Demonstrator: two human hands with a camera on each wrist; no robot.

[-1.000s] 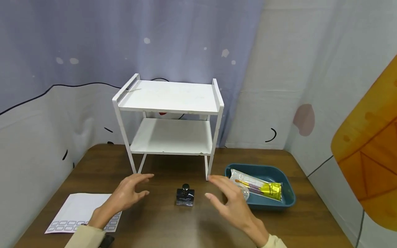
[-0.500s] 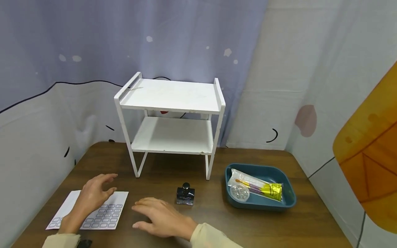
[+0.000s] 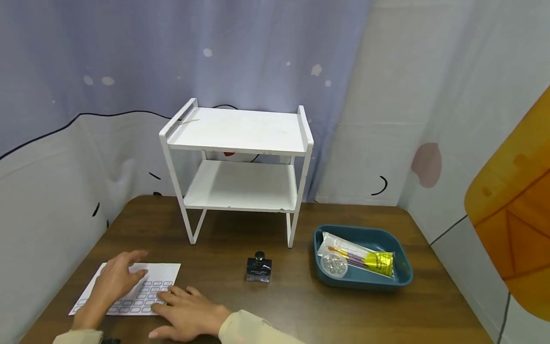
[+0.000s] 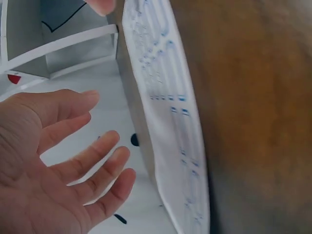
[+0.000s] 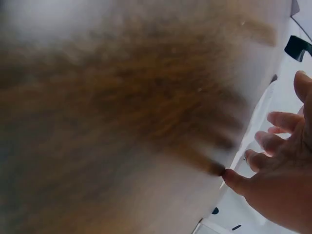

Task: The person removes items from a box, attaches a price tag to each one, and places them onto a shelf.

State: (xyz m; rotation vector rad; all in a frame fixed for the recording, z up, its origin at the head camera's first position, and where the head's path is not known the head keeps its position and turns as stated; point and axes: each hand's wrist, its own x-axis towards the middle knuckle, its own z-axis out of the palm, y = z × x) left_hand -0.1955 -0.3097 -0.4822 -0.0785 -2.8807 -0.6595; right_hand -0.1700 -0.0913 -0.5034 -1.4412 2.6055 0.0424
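A white sheet printed with rows of label-like boxes [image 3: 161, 271] lies flat at the table's left. Over its left part is my left hand [image 3: 112, 281], fingers spread and relaxed, holding nothing; the left wrist view shows the same hand [image 4: 68, 151] beside the sheet [image 4: 165, 126]. My right hand [image 3: 189, 313] is low at the sheet's right edge, fingers extended. In the right wrist view the little finger of the right hand [image 5: 282, 161] is at the table surface. Whether its fingertips touch the paper I cannot tell. A dark glass bottle with a round black cap [image 3: 259, 268] stands at mid-table.
A white two-tier shelf [image 3: 240, 184] stands at the back of the brown table [image 3: 343, 313]. To the right sits a teal tray [image 3: 365, 285] with a bag of paintbrushes [image 3: 358, 255] and a round clear container [image 3: 334, 265]. Curtains [image 3: 258, 57] hang behind.
Both hands have moved left from either side of the bottle. The right hand has crossed past the bottle to the sheet's right edge, and the left hand is now over the sheet.
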